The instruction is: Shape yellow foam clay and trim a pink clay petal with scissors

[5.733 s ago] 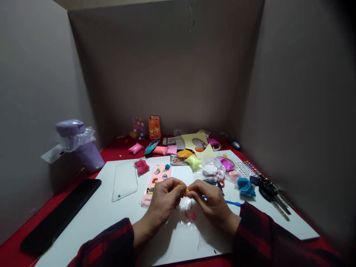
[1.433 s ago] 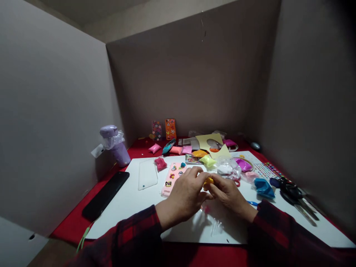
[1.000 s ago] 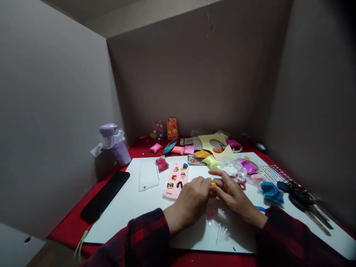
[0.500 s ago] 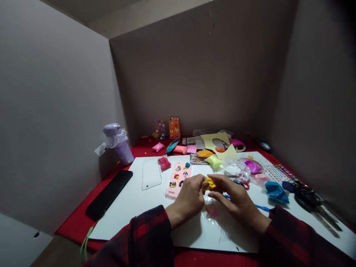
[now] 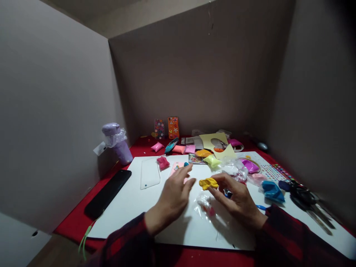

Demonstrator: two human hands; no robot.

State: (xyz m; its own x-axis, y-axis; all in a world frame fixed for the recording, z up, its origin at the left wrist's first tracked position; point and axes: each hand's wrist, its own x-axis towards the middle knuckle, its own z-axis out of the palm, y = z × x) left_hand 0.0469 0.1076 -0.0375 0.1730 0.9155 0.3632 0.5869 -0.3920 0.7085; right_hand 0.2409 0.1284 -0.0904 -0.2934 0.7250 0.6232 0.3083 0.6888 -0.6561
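A crinkled yellow packet or lump, perhaps clay (image 5: 208,183), is pinched between the thumb and fingers of my right hand (image 5: 235,198) above the white board. My left hand (image 5: 174,194) holds nothing, its fingers apart, left of the yellow piece. Behind the left hand lies a pink phone case (image 5: 178,167) with small decorations, mostly hidden by that hand. Below the hands a clear plastic bag (image 5: 205,209) with small reddish bits rests on the board. A blue tool (image 5: 260,207) shows partly beside my right wrist.
On the white board (image 5: 122,211) lie a clear phone case (image 5: 150,172) and a red packet (image 5: 162,162). At left are a black phone (image 5: 108,193) and a purple bottle (image 5: 121,146). Scissors (image 5: 311,207) and a blue packet (image 5: 273,191) lie right; several coloured packets sit behind.
My left hand has let go of the yellow piece and moved left, covering more of the pink case. My right hand keeps the yellow piece, which now shows more fully.
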